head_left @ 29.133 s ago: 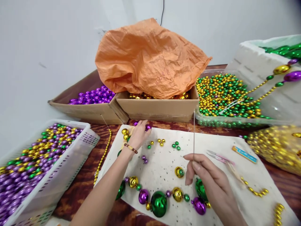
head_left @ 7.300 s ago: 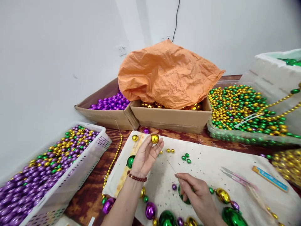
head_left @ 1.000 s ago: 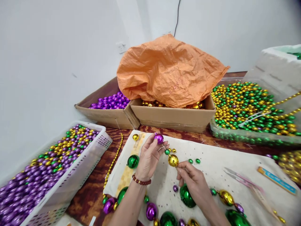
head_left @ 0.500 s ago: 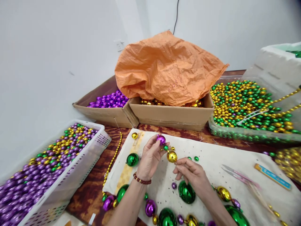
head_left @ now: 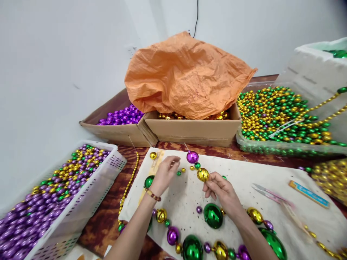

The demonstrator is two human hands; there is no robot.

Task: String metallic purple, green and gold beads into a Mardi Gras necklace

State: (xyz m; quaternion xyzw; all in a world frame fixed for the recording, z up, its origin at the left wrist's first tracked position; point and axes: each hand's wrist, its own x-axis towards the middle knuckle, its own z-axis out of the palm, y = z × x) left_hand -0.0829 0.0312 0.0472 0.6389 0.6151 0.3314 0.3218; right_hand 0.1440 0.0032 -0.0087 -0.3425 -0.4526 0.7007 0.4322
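My right hand (head_left: 221, 187) pinches a short threaded row at its lower end, by a gold bead (head_left: 202, 174). Above that bead on the row come a small green bead and a purple bead (head_left: 192, 157), with a thin needle tip sticking out past the purple one. My left hand (head_left: 166, 172) is to the left of the row, its fingers bent and apart, holding nothing. Just right of it, small green and gold beads lie on the white cloth (head_left: 187, 195). A large green ball (head_left: 213, 215) rests below my right hand.
Purple, gold and green beads fill a white basket (head_left: 94, 195) at left. Behind stand cardboard boxes (head_left: 192, 131) under an orange sack (head_left: 187, 76). A clear tub (head_left: 292, 146) of beads, scissors (head_left: 271, 195) and a blue-orange cutter (head_left: 309, 194) are at right.
My left hand has let go of the purple bead and moved left, its fingers now apart. The row remains in my right hand, and the view has shifted slightly.
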